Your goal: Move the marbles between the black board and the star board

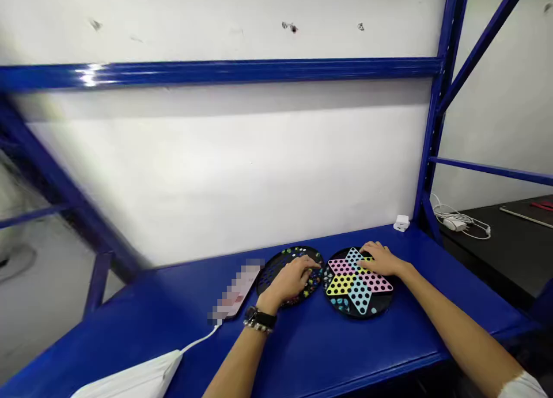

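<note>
Looking down from the head view, I have both bare hands over two round black boards on the glossy blue metal table (302,352). My right hand (382,260) lies over the upper right edge of the round black plastic board (382,304) with the six-pointed pink, yellow and light-blue star (359,281) full of dark holes; most of the star sits to the left of and nearer than that hand. Its fingers are loosely bent, thumb and forefinger parted, the grip released. To its left, my left hand (294,278) covers the middle and right of the round black tray (276,264), where small multicoloured marbles (309,291) lie along the right side. Its forefinger points toward the star board; the rest of its fingers curl under, so I can't tell whether they grasp anything. Just left of the tray lies a flat rectangular phone (242,288), partly pixelated, with a thin white cable (199,343) at its near end.
</note>
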Demonstrator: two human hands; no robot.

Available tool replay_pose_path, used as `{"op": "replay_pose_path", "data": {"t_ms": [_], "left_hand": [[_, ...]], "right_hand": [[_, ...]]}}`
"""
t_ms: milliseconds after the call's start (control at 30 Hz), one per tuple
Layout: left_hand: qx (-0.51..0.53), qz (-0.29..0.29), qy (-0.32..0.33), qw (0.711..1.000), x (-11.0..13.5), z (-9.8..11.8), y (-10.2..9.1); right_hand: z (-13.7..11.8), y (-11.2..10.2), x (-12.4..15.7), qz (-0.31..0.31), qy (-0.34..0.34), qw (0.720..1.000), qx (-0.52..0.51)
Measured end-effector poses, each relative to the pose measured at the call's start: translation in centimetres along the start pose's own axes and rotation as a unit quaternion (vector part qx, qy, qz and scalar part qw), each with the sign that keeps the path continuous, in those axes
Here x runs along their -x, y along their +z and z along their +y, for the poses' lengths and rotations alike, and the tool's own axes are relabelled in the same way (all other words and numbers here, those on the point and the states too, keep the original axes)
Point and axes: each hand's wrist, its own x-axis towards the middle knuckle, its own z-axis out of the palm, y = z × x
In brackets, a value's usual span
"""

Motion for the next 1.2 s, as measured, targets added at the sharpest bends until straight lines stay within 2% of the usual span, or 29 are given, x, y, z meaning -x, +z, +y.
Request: {"op": "replay_pose_path", "data": {"t_ms": [267, 467, 633, 800, 867, 1000, 1200], "left_hand": [[-0.059, 0.035, -0.054, 0.996, -0.4, 2.0, 1.4], [-0.055, 0.047, -0.060, 0.996, -0.6, 2.0, 1.9], [-0.057, 0.048, -0.046, 0.996, -0.3, 2.1, 1.3], [0.033, 0.120, -0.013, 0.992, 0.1, 4.6, 0.4], [0.079, 0.103, 0.026, 0.991, 0.4, 6.4, 0.5], [0.101, -0.002, 0.119, 0.988, 0.7, 9.2, 1.4], [0.139, -0.046, 0.138, 0.980, 0.5, 9.0, 2.1]], "right_hand": [[0.2, 0.1, -0.2, 0.000, 0.002, 1.000, -0.015], [0.3, 0.1, -0.2, -0.001, 0.000, 1.000, -0.025], [0.3, 0.2, -0.1, -0.001, 0.002, 1.000, -0.025], [0.1, 0.1, 0.0, 0.001, -0.001, 1.000, -0.017], [0.2, 0.2, -0.1, 0.002, -0.002, 1.000, -0.014], [0.4, 0.4, -0.4, 0.006, -0.002, 1.000, -0.009], [0.5, 0.5, -0.5, 0.008, -0.001, 1.000, -0.007]]}}
